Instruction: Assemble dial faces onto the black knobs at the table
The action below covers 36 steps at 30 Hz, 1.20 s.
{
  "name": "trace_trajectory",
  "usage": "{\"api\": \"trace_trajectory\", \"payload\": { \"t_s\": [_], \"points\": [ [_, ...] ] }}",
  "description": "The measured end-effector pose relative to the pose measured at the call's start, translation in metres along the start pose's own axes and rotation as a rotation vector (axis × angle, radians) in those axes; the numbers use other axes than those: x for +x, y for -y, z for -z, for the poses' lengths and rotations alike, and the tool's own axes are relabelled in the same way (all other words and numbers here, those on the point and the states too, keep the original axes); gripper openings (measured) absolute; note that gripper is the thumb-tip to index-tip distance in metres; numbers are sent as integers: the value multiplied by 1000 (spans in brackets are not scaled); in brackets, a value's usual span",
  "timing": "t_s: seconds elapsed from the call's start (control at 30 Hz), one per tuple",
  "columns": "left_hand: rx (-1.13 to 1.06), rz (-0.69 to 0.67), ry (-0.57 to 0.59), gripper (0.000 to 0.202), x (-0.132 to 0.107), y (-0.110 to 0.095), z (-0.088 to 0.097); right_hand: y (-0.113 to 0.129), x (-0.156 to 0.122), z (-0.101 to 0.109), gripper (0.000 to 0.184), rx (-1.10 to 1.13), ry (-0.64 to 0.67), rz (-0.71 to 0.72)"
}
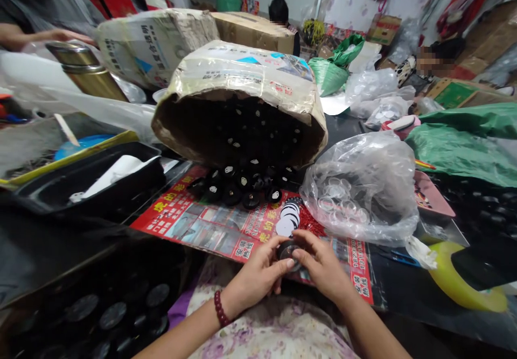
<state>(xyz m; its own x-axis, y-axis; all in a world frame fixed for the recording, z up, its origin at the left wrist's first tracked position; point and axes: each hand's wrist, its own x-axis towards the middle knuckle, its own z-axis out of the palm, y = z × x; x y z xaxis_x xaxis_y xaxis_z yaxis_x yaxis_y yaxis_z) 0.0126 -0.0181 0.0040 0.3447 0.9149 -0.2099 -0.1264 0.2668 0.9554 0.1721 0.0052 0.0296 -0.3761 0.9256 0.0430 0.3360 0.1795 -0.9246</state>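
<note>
My left hand (258, 275) and my right hand (323, 265) meet over the table's near edge, both pinching a small round black part (288, 252) with a clear face. Just beyond it lies a short stack of white discs (288, 218) on a red printed sheet (226, 224). Several small black round parts (242, 187) spill from a tipped, taped cardboard box (242, 100) behind them. A clear plastic bag of transparent rings (359, 192) sits to the right of my hands. A red bead bracelet is on my left wrist.
A black tray (60, 192) with a white piece stands at left, a bin of finished black rounds (121, 310) at lower left. A metal flask (86, 71), more boxes, green bags (464, 149) and a yellow tape roll (460, 283) crowd the table. Other people sit at the back.
</note>
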Motion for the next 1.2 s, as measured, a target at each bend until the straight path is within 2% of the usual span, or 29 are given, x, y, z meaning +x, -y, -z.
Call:
{"api": "trace_trajectory", "payload": {
  "t_s": [0.1,0.2,0.33,0.5,0.67,0.8,1.03,1.13,1.2],
  "points": [
    [52,-13,16,30,-4,4,-1,-3,-3,0,19,157,72,-86],
    [68,-12,27,31,-5,5,-5,-2,-8,0,15,234,22,-123],
    [64,-27,33,42,-6,5,-7,-4,-14,-6,19,371,2,-196],
    [67,-59,-44,33,-9,4,-7,-7,-15,-15,26,467,-47,-219],
    [-38,64,43,41,-8,3,-4,-7,-16,-7,36,536,85,-259],
    [-5,51,76,45,-6,3,-3,-9,-17,-1,38,532,101,-285],
    [100,-88,-22,32,-8,1,-6,-11,-19,-10,30,525,38,-219],
    [34,-23,0,36,-8,2,-4,-8,-21,-9,28,454,32,-214],
    [-41,50,55,39,-7,3,-2,-7,-23,-7,24,342,-31,-184]
  ]
}}
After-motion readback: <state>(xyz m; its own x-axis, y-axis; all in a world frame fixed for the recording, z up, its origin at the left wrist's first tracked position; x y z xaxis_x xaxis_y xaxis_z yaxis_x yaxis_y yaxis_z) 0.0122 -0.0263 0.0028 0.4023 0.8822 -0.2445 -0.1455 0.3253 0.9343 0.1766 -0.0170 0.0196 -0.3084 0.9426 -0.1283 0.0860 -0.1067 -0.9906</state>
